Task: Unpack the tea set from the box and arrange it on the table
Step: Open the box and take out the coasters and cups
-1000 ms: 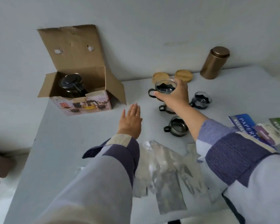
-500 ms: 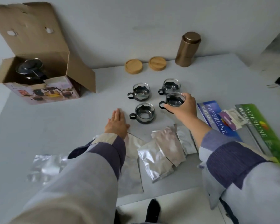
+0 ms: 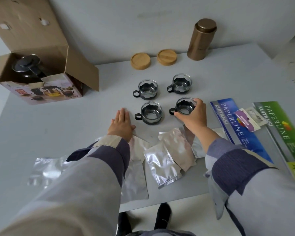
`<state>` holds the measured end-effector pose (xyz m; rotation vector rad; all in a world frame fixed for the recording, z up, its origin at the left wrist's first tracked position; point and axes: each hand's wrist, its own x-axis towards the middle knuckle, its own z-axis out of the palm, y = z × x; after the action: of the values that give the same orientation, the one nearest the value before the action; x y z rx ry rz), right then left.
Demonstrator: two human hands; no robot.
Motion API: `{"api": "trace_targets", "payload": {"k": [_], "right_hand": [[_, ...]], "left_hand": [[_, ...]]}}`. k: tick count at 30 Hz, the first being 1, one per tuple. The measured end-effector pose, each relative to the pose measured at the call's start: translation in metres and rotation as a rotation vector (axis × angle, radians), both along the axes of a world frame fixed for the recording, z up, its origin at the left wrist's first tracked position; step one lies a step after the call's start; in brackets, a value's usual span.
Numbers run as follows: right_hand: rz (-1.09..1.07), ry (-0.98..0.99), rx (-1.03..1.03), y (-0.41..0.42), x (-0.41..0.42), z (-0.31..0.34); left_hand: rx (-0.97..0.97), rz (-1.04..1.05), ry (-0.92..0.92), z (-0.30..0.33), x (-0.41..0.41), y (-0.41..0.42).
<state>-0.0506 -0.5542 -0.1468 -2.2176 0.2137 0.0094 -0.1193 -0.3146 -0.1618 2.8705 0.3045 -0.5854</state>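
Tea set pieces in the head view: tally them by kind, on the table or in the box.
Glass cups: 4, on the table
Teapot: 1, in the box
Wooden coasters: 2
Total: 7

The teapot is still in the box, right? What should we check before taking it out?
1. Fourth cup standing on the table: ok, though the right hand grips it.
2. Left hand free: ok, flat on the table.
3. Box open: ok.
4. Teapot visible inside: ok.
5. Bare table in front of the box: ok.
6. Teapot stuck or loose: cannot tell.
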Motion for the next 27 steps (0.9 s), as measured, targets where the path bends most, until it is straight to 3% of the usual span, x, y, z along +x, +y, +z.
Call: {"api": "trace_targets", "payload": {"k": [10,17,21,27], "right_hand": [[0.015,0.054,0.008,0.000,-0.005,0.010],[0.033,0.372,-0.123,0.010,0.004,0.042],[0.034,0.294,-0.274,0.035,0.016,0.071],[0.306,0.202,-0.379,0.121,0.020,0.098]], "left_hand": [[0.008,-0.009,0.012,0.001,0.000,0.001],[-0.070,-0.006,-0.007,0.005,0.004,0.007],[-0.107,-0.006,-0.062,0.023,0.009,0.028],[-0.106,0.107,-0.280,0.062,0.009,0.095]]}}
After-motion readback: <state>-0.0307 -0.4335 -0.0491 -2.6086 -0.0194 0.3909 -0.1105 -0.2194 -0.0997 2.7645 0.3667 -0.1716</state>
